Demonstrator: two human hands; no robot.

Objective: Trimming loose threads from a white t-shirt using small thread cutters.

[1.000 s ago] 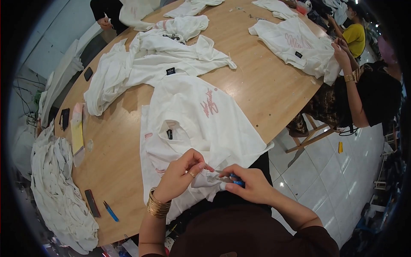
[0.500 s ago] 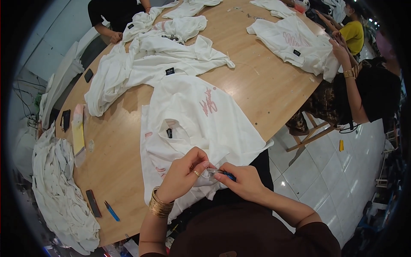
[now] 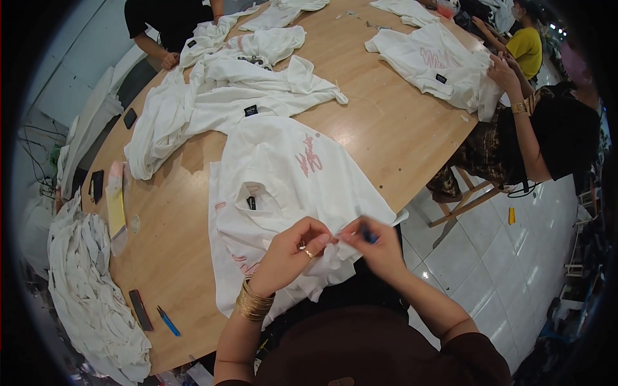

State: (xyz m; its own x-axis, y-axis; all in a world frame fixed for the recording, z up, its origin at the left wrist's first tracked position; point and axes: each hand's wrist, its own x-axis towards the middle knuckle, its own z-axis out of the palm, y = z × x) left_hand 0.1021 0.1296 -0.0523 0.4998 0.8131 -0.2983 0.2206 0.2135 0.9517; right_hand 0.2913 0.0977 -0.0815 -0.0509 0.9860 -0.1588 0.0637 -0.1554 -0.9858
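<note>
A white shirt with pink lettering on its chest lies spread at the table's front edge, its collar turned toward the left. My left hand pinches a bunched part of this shirt near its lower edge. Close beside it, my right hand brings thumb and forefinger against the same gathered cloth. Blue-handled thread snips are tucked within my right hand, blurred, with their blades hidden. Whether a thread sits between the fingertips is too small to tell.
A second pair of blue snips and a dark bar-shaped object lie left on the wooden table. A heap of white cloth hangs at the left edge. More white shirts lie beyond. A co-worker handles another shirt at right.
The snips' blades no longer show; the blue handles now sit back in my right hand. My right hand has risen and its fingertips have come against my left hand's.
</note>
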